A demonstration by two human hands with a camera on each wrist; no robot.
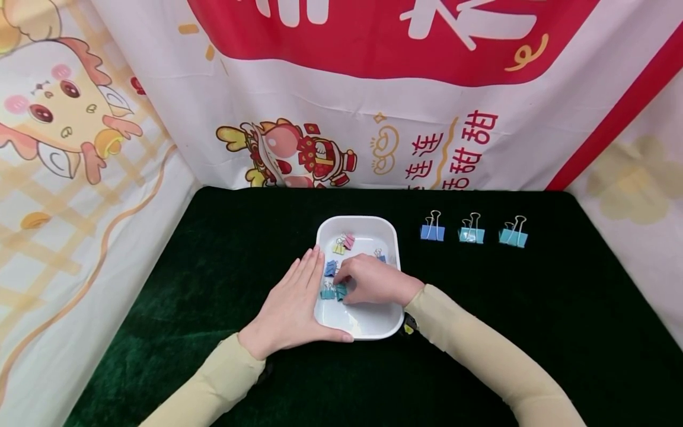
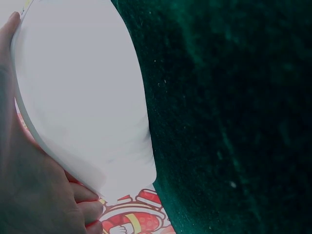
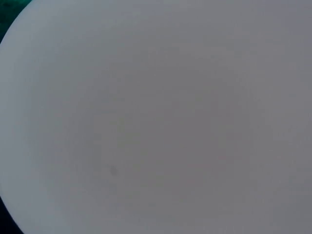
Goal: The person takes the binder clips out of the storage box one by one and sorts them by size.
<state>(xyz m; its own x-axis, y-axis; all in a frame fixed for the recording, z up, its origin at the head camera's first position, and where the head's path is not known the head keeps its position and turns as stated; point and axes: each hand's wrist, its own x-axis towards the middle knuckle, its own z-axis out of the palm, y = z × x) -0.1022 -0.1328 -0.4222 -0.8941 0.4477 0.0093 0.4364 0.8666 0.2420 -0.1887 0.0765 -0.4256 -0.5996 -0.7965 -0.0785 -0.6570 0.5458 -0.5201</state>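
- White tray [image 1: 365, 323] sits on the dark green, cloth-covered table [image 1: 229, 237], with small binder clips grouped mostly along its left side.
- Left hand [image 1: 290, 308] lies along the tray's left edge, fingers straight, thumb stretched along the near rim, seemingly steadying it.
- Right hand [image 1: 373, 280] reaches inside, fingers bent down at the dark teal clip [image 1: 341, 291]; whether they grip it, I cannot tell, as the right wrist view shows only a pale blur.
- Light teal clip [image 1: 328, 291] lies just beside that one, the blue clip [image 1: 331, 268] farther back, then the yellow clip [image 1: 339, 247] and pink clip [image 1: 348, 241].
- Three larger clips [image 1: 472, 235] stand in a row right of the tray, handles up.
- Picking among the small clips looks like the step in hand; the next move probably calls for a clean pinch that leaves neighbours undisturbed.
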